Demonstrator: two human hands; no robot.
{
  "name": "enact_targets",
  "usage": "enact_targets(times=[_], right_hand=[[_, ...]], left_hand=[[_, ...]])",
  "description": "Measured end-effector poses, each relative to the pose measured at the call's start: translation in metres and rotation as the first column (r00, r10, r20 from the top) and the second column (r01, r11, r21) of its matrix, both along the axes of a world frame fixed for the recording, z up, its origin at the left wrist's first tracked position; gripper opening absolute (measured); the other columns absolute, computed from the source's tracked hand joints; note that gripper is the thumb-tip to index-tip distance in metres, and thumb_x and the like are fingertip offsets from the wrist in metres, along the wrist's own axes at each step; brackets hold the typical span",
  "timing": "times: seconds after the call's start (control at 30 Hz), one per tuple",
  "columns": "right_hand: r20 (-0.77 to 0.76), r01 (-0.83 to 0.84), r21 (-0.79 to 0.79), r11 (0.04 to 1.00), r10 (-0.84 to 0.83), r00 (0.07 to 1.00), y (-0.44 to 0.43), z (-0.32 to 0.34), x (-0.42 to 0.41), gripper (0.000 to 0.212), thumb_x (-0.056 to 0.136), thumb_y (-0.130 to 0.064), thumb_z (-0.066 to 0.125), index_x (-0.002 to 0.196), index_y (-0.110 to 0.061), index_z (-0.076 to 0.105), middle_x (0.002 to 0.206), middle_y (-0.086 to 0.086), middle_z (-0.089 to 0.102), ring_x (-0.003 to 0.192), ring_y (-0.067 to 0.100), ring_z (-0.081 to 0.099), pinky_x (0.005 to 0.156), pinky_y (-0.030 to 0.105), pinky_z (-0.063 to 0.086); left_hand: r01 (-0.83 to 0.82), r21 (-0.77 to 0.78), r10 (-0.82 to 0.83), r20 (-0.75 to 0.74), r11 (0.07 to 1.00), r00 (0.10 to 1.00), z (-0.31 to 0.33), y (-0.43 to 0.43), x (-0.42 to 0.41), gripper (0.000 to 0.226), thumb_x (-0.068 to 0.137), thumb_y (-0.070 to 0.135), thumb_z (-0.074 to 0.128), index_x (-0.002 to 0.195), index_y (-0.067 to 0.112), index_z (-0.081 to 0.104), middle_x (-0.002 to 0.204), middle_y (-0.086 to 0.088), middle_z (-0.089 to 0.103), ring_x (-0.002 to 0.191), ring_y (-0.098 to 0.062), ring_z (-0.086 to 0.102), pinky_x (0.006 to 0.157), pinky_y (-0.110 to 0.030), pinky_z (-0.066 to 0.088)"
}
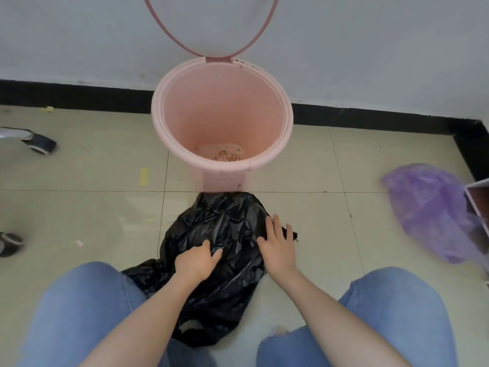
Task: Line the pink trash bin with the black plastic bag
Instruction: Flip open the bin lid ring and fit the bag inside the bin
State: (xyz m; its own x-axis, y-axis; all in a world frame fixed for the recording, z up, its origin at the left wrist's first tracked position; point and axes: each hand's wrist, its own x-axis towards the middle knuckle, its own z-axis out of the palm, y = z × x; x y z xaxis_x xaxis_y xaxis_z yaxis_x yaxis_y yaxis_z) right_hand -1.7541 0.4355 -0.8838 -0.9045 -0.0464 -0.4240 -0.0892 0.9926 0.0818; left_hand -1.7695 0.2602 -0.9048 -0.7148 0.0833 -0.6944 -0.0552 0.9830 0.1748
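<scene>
The pink trash bin [185, 144] stands on the tiled floor against the wall, its ring lid [254, 41] swung up, some brown residue at its bottom. A crumpled black plastic bag [225, 223] lies flat on the floor just in front of the bin, reaching back between my knees. My left hand [197, 262] rests on the bag's middle with fingers curled into the plastic. My right hand [277, 245] lies flat on the bag's right edge, fingers spread.
A purple plastic bag [428, 207] lies on the floor at the right beside a white box edge [476, 205]. Chair casters [39, 144] sit at the far left. Small paper scraps [143, 176] dot the tiles. My knees in blue jeans [79, 308] flank the black bag.
</scene>
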Motion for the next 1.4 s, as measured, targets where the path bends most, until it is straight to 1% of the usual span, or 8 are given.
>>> enact_targets(times=[0.1, 0.17, 0.33, 0.5, 0.67, 0.87, 1.13, 1.4], right_hand=[[-0.132, 0.249, -0.178, 0.952, -0.273, 0.953, 0.006, -0.01, -0.007, 0.047, 0.064, -0.001, 0.074, 0.108, -0.012, 0.06, 0.145, 0.027, 0.033, 0.135, 0.044, 0.028, 0.105, 0.058, 0.03], [-0.079, 0.509, -0.337, 0.792, -0.562, 0.823, 0.009, -0.011, -0.009, 0.054, 0.08, 0.002, 0.051, 0.13, -0.018, 0.045, 0.152, 0.021, 0.017, 0.141, 0.037, 0.012, 0.112, 0.05, 0.021], [0.187, 0.803, -0.554, 0.219, -0.907, 0.377, 0.001, -0.016, -0.011, 0.053, 0.094, -0.035, 0.041, 0.142, -0.024, 0.022, 0.155, 0.014, 0.005, 0.14, 0.034, 0.009, 0.108, 0.053, 0.024], [0.396, 0.764, -0.56, 0.319, -0.707, 0.586, -0.009, -0.036, 0.004, 0.091, 0.082, -0.038, 0.065, 0.144, -0.03, -0.001, 0.156, 0.011, -0.011, 0.143, 0.032, 0.004, 0.113, 0.043, 0.022], [0.339, 0.68, -0.611, 0.406, -0.641, 0.688, -0.017, -0.048, 0.007, 0.079, 0.085, -0.021, 0.062, 0.145, -0.022, 0.01, 0.156, 0.009, 0.009, 0.142, 0.023, 0.013, 0.115, 0.034, 0.019], [0.2, 0.657, -0.661, 0.364, -0.758, 0.621, 0.002, -0.034, 0.008, 0.053, 0.089, -0.005, 0.052, 0.138, -0.01, 0.031, 0.143, 0.012, 0.039, 0.132, 0.022, 0.037, 0.108, 0.027, 0.028], [-0.166, 0.456, -0.8, 0.39, -0.874, 0.456, 0.056, 0.038, -0.007, 0.034, 0.088, 0.004, 0.051, 0.121, 0.001, 0.053, 0.126, 0.02, 0.055, 0.117, 0.031, 0.052, 0.103, 0.043, 0.041], [-0.586, 0.144, -0.739, 0.659, -0.733, 0.347, 0.093, 0.152, -0.037, 0.026, 0.084, 0.006, 0.054, 0.11, 0.004, 0.061, 0.119, 0.022, 0.06, 0.111, 0.015, 0.05, 0.095, -0.009, 0.018]], left_hand=[[-0.028, 0.044, 0.038, -0.241, 0.999, 0.97, 0.004, 0.005, -0.005, 0.045, 0.096, 0.047, 0.031, 0.083, 0.017, 0.061, 0.082, -0.004, 0.062, 0.098, -0.027, 0.059, 0.065, -0.033, 0.043], [-0.087, 0.046, 0.097, -0.328, 0.995, 0.94, 0.002, 0.007, -0.013, 0.044, 0.094, 0.048, 0.033, 0.111, 0.018, 0.06, 0.128, -0.012, 0.051, 0.126, -0.031, 0.037, 0.096, -0.043, 0.037], [-0.193, 0.119, 0.202, -0.062, 0.974, 0.977, -0.011, 0.006, -0.046, 0.093, 0.076, 0.075, 0.038, 0.14, 0.036, -0.016, 0.154, -0.015, -0.019, 0.14, -0.041, -0.014, 0.111, -0.062, 0.005], [-0.33, 0.178, 0.293, 0.205, 0.927, 0.934, -0.035, 0.009, -0.04, 0.108, 0.064, 0.08, 0.049, 0.134, 0.044, -0.026, 0.154, -0.014, -0.02, 0.14, -0.044, 0.003, 0.111, -0.064, 0.007], [-0.295, 0.385, 0.25, 0.165, 0.874, 0.954, -0.046, 0.031, -0.02, 0.092, 0.078, 0.066, 0.048, 0.138, 0.042, -0.018, 0.152, -0.018, 0.018, 0.133, -0.032, 0.034, 0.106, -0.051, 0.035], [-0.222, 0.497, 0.25, 0.009, 0.839, 0.968, -0.027, 0.052, -0.011, 0.061, 0.096, 0.036, 0.038, 0.143, 0.036, 0.0, 0.134, -0.013, 0.045, 0.094, -0.023, 0.057, 0.074, -0.033, 0.05], [-0.03, 0.647, 0.2, -0.191, 0.762, 0.961, 0.039, 0.095, -0.021, 0.051, 0.096, 0.028, 0.04, 0.142, 0.034, 0.017, 0.126, -0.007, 0.051, 0.099, -0.021, 0.057, 0.079, -0.035, 0.052], [0.165, 0.829, 0.288, -0.362, 0.534, 0.887, 0.147, 0.137, -0.048, 0.05, 0.096, 0.019, 0.042, 0.141, 0.032, 0.025, 0.097, 0.0, 0.052, 0.085, -0.017, 0.055, 0.079, -0.033, 0.047]])
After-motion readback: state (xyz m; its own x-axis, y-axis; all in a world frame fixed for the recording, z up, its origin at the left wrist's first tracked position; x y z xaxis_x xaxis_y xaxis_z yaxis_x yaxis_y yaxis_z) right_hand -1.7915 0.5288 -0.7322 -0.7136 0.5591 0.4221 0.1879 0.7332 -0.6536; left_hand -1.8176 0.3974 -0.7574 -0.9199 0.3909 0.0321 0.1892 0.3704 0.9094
